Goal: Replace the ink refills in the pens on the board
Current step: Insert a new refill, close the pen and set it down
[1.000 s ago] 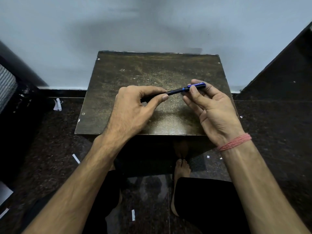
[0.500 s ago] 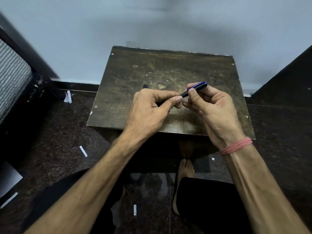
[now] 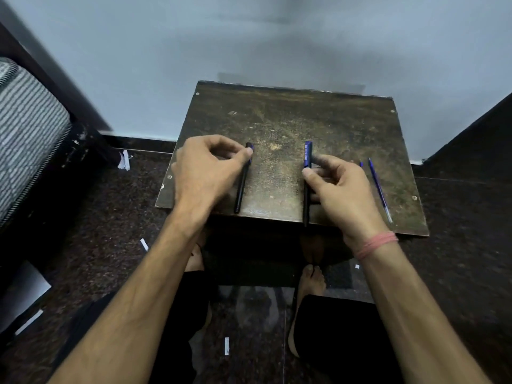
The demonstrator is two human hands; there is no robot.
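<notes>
A worn brown board (image 3: 332,120), serving as a small desk, stands against a pale wall on a dark speckled floor (image 3: 457,231). On its near left part the left hand (image 3: 205,173) curls its fingers round the far end of a black pen (image 3: 241,189) that lies pointing near to far. To the right, the right hand (image 3: 340,187) pinches a second pen with a blue cap (image 3: 307,159), its near tip reaching just over the board's near edge. Well right of that hand a thin blue refill (image 3: 379,189) lies on the board, another short piece beside its far end. White paper scraps (image 3: 144,244) dot the floor.
</notes>
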